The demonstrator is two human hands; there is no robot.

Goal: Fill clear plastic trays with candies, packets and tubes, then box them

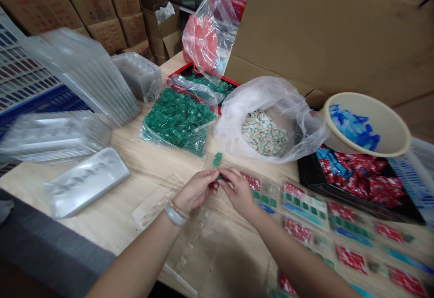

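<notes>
Pale wooden table (pixel 149 171) carries the work. Far right: tall brown cardboard panel (pixel 332 31). Mid-table: clear plastic bag of small green wrapped candies (pixel 178 121), then a crumpled clear bag of pale striped candies (pixel 266 133), then a cream plastic bowl of blue packets (pixel 368 124). Near right: rows of clear blister trays already filled with red, green and blue pieces (pixel 305 207).

Left hand (pixel 196 189) and right hand (pixel 239 191) meet fingertip to fingertip above the table, both pinched nearly closed on one small green wrapped candy (pixel 219 177); mostly hidden, only a dark green sliver shows. Two loose green candies (pixel 217 158) lie just beyond the fingers.

Judgement: a light pinch from both sides should keep the piece square; squeezing harder risks crushing the wrapper. Seat it flat in its pocket, checking alignment with neighbouring pieces.
</notes>
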